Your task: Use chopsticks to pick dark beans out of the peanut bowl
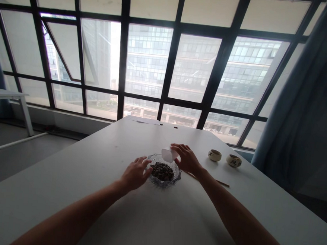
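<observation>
A clear glass bowl (176,177) with a wavy rim stands on the white table, holding a heap of dark, striped seeds (162,171) that look like sunflower seeds. At its left side, my left hand (135,173) has its thumb and fingers curved against the rim. Above the bowl's far right part, my right hand (187,159) grips a small translucent white cup (169,155), which is tilted. What the cup contains, if anything, cannot be seen. Just right of the bowl lies a thin wooden stick (222,183), partly hidden by my right forearm.
Two small cream-coloured round pots with dark characters, a nearer one (234,161) and a farther one (214,155), stand on the right of the table (93,162). White paper (145,120) lies at the far edge. Large windows are beyond; a blue curtain (288,101) hangs at right.
</observation>
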Available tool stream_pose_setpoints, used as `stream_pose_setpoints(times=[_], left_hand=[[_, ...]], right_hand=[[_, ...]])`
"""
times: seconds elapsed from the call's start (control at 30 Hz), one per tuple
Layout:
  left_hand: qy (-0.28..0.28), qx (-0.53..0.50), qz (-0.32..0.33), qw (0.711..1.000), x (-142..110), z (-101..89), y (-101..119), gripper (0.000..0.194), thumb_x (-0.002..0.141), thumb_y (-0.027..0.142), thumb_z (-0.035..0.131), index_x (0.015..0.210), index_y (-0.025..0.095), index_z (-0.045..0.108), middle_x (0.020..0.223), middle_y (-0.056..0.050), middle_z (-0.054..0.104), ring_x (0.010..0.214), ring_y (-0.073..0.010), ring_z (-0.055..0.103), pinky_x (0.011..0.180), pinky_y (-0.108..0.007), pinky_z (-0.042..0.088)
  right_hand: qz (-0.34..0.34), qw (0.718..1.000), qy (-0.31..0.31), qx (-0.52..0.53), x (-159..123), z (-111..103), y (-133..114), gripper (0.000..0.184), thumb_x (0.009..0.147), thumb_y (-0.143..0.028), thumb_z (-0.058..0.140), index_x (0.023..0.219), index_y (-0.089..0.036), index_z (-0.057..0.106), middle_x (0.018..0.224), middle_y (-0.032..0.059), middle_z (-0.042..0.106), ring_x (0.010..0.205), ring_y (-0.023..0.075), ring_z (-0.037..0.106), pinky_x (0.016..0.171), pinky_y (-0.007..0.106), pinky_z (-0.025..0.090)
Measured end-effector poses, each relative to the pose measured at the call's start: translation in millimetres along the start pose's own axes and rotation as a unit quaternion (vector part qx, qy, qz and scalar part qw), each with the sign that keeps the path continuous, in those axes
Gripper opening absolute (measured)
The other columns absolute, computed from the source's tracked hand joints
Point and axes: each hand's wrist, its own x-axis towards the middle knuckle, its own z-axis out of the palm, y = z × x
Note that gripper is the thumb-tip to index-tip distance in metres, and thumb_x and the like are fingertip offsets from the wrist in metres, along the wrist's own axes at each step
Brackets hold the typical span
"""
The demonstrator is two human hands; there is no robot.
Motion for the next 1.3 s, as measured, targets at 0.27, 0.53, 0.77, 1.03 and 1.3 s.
stream_pose_setpoints(times=[0.27,0.53,0.77,1.03,1.3], left_hand=[[0.006,0.013,0.119,0.993,-2,-11.1,20,0.041,0.090,0.027,0.048,0.130,0.020,0.055,0.131,-0.013,0.061,0.109,-0.0293,0.061,0.088,-0.042,0.053],[-0.027,0.017,0.153,0.988,-2,-16.7,12,0.039,0.094,0.025,0.040,0.128,0.024,0.059,0.123,-0.009,0.067,0.084,-0.0222,0.069,0.075,-0.034,0.055],[0.026,0.008,0.205,0.978,-2,-6.7,7,0.038,0.092,0.021,0.043,0.126,0.020,0.059,0.118,-0.010,0.069,0.073,-0.0181,0.069,0.066,-0.029,0.054],[0.040,-0.125,0.170,0.977,-4,-15.9,19,0.035,0.094,0.026,0.044,0.123,0.016,0.059,0.109,-0.011,0.071,0.064,-0.0139,0.066,0.065,-0.026,0.053],[-0.041,-0.239,0.118,0.963,-4,-16.3,19,0.028,0.093,0.024,0.044,0.112,0.013,0.061,0.059,0.003,0.060,0.044,-0.0099,0.058,0.052,-0.021,0.046]], right_hand=[[-0.066,0.994,-0.019,0.084,35,-22,-65,0.045,0.081,-0.017,0.065,0.124,-0.016,0.055,0.119,0.0142,0.066,0.103,0.0283,0.059,0.088,0.044,0.047],[-0.063,0.995,-0.006,0.083,38,-30,-71,0.041,0.082,-0.021,0.064,0.121,-0.016,0.056,0.116,0.0144,0.067,0.098,0.0272,0.061,0.082,0.041,0.046],[-0.073,0.994,0.003,0.081,39,-32,-73,0.044,0.079,-0.016,0.064,0.121,-0.016,0.055,0.116,0.0138,0.066,0.096,0.0270,0.062,0.080,0.040,0.047],[-0.036,0.992,0.003,0.122,40,-35,-71,0.047,0.078,-0.029,0.070,0.120,-0.016,0.053,0.116,0.0146,0.067,0.094,0.0279,0.065,0.078,0.039,0.049],[-0.049,0.992,-0.015,0.115,39,-33,-70,0.048,0.078,-0.036,0.074,0.117,-0.016,0.054,0.111,0.0145,0.068,0.088,0.0267,0.066,0.075,0.037,0.047]])
